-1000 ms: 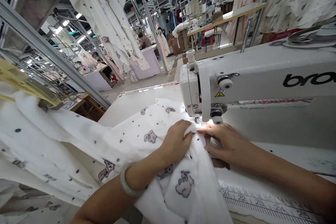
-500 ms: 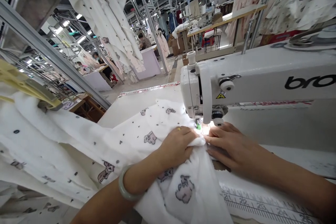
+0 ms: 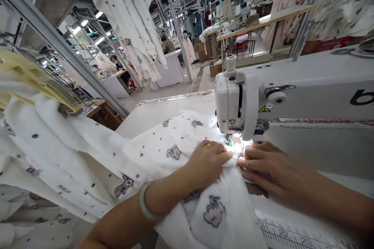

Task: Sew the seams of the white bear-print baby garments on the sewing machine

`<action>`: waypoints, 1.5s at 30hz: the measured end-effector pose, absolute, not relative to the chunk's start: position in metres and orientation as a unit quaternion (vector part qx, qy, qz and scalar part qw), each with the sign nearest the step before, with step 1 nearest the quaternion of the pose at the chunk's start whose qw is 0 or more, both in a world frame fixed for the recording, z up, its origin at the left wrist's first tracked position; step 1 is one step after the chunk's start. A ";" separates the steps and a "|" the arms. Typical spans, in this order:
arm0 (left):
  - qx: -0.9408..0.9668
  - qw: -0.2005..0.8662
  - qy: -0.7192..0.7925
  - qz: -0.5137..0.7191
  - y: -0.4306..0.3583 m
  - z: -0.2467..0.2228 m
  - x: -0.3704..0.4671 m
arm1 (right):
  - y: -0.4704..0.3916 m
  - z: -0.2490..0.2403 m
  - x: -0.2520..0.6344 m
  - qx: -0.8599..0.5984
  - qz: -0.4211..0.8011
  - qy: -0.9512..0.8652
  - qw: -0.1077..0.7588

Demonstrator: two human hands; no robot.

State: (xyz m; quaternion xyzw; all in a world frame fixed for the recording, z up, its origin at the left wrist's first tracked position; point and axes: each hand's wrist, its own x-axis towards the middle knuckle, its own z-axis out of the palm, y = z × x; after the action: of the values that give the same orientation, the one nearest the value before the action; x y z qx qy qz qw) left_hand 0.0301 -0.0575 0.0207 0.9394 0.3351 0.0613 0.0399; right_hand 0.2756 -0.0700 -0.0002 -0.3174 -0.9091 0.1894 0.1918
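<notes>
White plush fabric (image 3: 152, 140) printed with grey-pink bears spreads over the sewing table and drapes off its front edge. Its edge lies at the lit needle area of a white sewing machine (image 3: 230, 101), by a small green piece (image 3: 230, 142) at the presser foot. My left hand (image 3: 209, 163), with a ring and a bangle on the wrist, is closed on gathered fabric just in front of the foot. To the right of the needle, my right hand (image 3: 263, 165) has its fingertips at the same fabric edge, fingers bent together; the thumb side is partly hidden.
A yellow plastic clamp (image 3: 37, 81) holds more of the fabric at the left. White printed garments (image 3: 128, 11) hang above. A ruler strip (image 3: 292, 233) runs along the table's front. Metal posts, worktables and people sit further back.
The view has shifted left, so the machine appears further right. Both hands stay at the fabric by the needle, with my left fingers slightly more curled.
</notes>
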 end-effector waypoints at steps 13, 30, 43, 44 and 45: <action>0.949 0.058 0.309 0.033 -0.053 0.025 0.030 | -0.062 -0.017 0.281 -0.301 0.054 -0.910 0.280; 0.953 0.021 0.303 -0.010 -0.024 0.027 0.033 | -0.064 -0.022 0.280 -0.366 -0.026 -0.898 0.242; 0.940 0.105 0.326 0.006 -0.042 0.052 0.026 | -0.072 0.002 0.289 -0.366 -0.011 -0.887 0.280; 0.935 0.104 0.340 0.023 -0.054 0.057 0.022 | -0.090 0.003 0.289 -0.370 -0.008 -0.883 0.288; 0.927 0.105 0.357 0.052 -0.069 0.062 0.018 | -0.114 0.001 0.289 -0.385 -0.003 -0.872 0.303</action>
State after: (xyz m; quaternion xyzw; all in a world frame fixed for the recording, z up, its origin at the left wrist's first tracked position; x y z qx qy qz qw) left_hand 0.0178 -0.0694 0.0622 0.9265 0.3574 0.0521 0.1051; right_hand 0.2891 -0.1135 0.0008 -0.3852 -0.8717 -0.0030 0.3028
